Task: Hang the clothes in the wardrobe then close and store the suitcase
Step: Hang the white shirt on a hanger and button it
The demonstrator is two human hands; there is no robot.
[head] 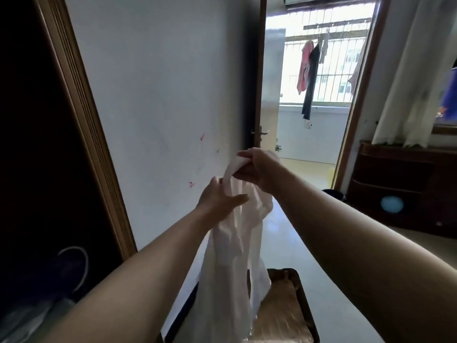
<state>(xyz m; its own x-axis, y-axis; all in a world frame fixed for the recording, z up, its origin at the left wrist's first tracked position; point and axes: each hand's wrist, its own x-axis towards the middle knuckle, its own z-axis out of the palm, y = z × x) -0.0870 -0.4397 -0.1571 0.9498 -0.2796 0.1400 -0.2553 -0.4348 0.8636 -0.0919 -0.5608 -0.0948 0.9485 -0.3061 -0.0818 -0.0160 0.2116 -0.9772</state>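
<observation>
Both bare arms reach forward and up, and between the two hands hangs a white garment [232, 256], thin enough that light passes through it. The right hand [259, 167] is the higher one: its fingers curl down over the top edge of the cloth and pinch it against the thumb, so a small folded corner of white sticks out to the left of the knuckles. The left hand [220, 196] sits lower and just to the left, touching the same piece. Its thumb lies across the front of the fabric, pointing right, while the other fingers are tucked behind the cloth (how tightly they close there cannot be told). From these two grips the garment drops in long loose folds between the forearms.

Its lower end reaches down over the open suitcase [304, 315] at the bottom of the view; whether the hem rests on it cannot be told. The suitcase has a dark rim and holds something tan or brown [284, 315], blurred.

Behind the hands stands a pale wall [158, 95] with a few small red marks. To the left is a dark opening edged by a wooden frame [86, 125]. To the right an open doorway [314, 95] gives onto a bright balcony where clothes [309, 73] hang on a line. A dark wooden cabinet [400, 186] stands at the far right under a pale curtain [415, 70].
</observation>
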